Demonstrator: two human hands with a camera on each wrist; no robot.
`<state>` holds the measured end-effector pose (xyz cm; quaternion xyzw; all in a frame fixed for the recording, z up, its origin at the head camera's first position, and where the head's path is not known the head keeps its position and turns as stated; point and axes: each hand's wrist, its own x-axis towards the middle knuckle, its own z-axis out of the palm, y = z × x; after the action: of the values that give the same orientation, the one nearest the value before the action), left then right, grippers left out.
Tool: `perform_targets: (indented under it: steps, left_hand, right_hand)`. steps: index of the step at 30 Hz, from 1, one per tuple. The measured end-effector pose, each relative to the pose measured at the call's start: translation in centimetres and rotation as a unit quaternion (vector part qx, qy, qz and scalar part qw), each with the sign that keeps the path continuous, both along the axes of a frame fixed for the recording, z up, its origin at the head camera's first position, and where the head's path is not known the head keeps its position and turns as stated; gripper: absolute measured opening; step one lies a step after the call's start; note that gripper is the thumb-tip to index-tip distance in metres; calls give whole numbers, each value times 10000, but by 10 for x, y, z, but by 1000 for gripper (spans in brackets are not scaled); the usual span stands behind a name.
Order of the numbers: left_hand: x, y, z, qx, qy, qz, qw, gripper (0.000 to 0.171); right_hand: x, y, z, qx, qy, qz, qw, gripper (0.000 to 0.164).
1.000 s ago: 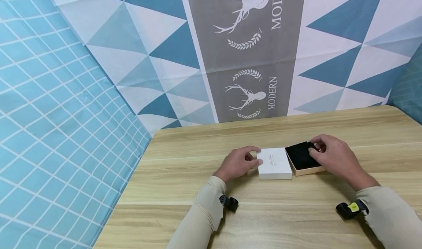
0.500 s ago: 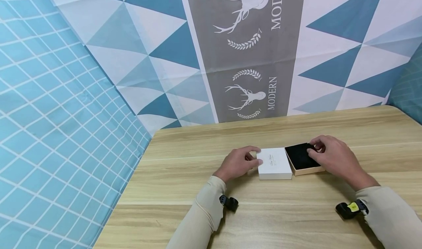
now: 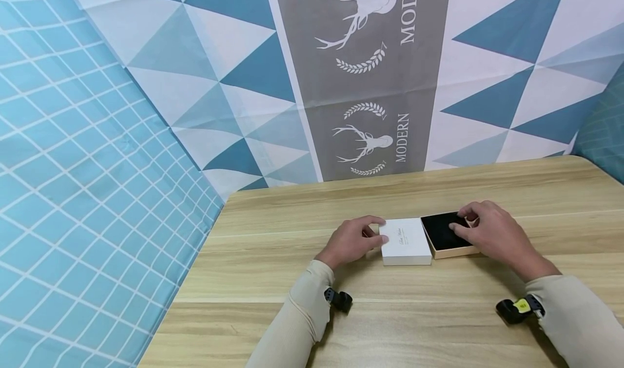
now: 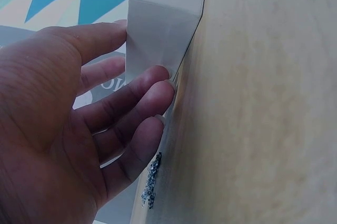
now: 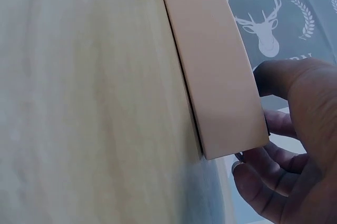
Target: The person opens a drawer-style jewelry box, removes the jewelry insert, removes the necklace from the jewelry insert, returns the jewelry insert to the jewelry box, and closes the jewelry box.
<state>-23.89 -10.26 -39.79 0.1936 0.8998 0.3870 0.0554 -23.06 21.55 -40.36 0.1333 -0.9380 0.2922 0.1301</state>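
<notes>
In the head view, a flat white box with small gold lettering lies on the table. My left hand holds its left end, thumb at the near corner and index finger at the far one. Against its right side sits a peach-coloured open box lined with a black pad. Over that box's right end is my right hand, thumb and index finger pinching at the pad. The right wrist view shows the peach box wall with the thumb reaching over its rim; the fingertips inside are hidden.
The wooden table spreads around both boxes. Behind it hangs a patterned cloth with deer heads and triangles, and a blue checked cloth borders the left side. A camera is strapped at the right wrist.
My right thumb has slid a little left over the black pad, and the pad's raised far right part now lies flatter. The left hand and white box stay put.
</notes>
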Motion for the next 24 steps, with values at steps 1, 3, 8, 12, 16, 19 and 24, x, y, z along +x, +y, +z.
perform_targets:
  steps: [1,3,8,12,16,19,24]
  left_hand:
    - [0,0,0,4,1,-1,10000,35]
    - [0,0,0,1,7,2,10000,35]
    - [0,0,0,-16,9,6,10000,35]
    - [1,0,1,9,0,1,10000,35]
    - [1,0,0,27,-20,2,10000,35]
    - [1,0,0,14,-19,6,10000,35]
    - [0,0,-1,-12,-2,15,10000,36]
  right_hand:
    - [0,0,0,16,-8,15,10000,46]
    - [0,0,-1,36,-45,46,10000,46]
    - [0,0,-1,92,-125,96,9998,44]
    - [0,0,-2,125,-224,115,9996,44]
    - [-1,0,-2,136,-312,124,9993,46]
    - [0,-1,-1,139,-353,129,9992,48]
    - [-1,-1,-1,170,-360,128,9991,50]
